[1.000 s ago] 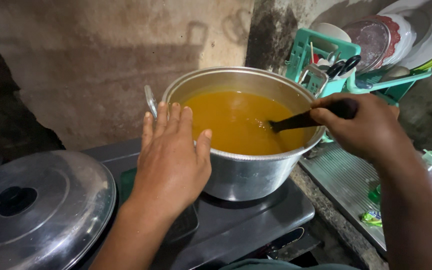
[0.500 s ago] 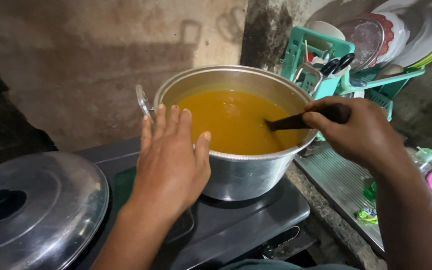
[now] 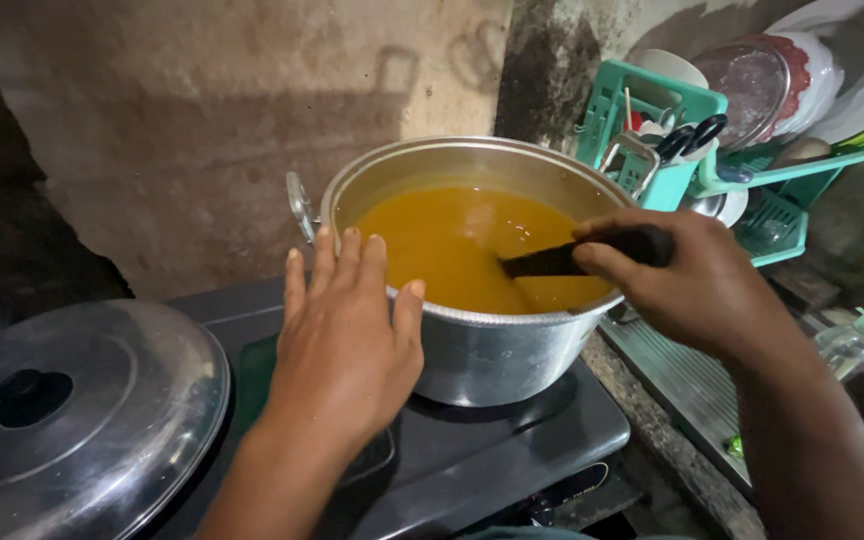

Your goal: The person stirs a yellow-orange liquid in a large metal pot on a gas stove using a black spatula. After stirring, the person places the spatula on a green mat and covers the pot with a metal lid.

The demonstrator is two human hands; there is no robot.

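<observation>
While the right hand (image 3: 697, 290) closes its fingers around the dark handle of a stirring tool (image 3: 582, 255) dipped into orange broth (image 3: 462, 240), the left hand (image 3: 342, 340) hovers open, fingers spread, at the near left rim of the big metal pot (image 3: 482, 350); this reads as the stirring step, and the next sweep calls for steadying the pot. It sits on a black stove (image 3: 512, 450), a domed lid (image 3: 72, 410) to the left, a teal dish rack (image 3: 652, 130) far right against a rough stained wall (image 3: 202, 130)
</observation>
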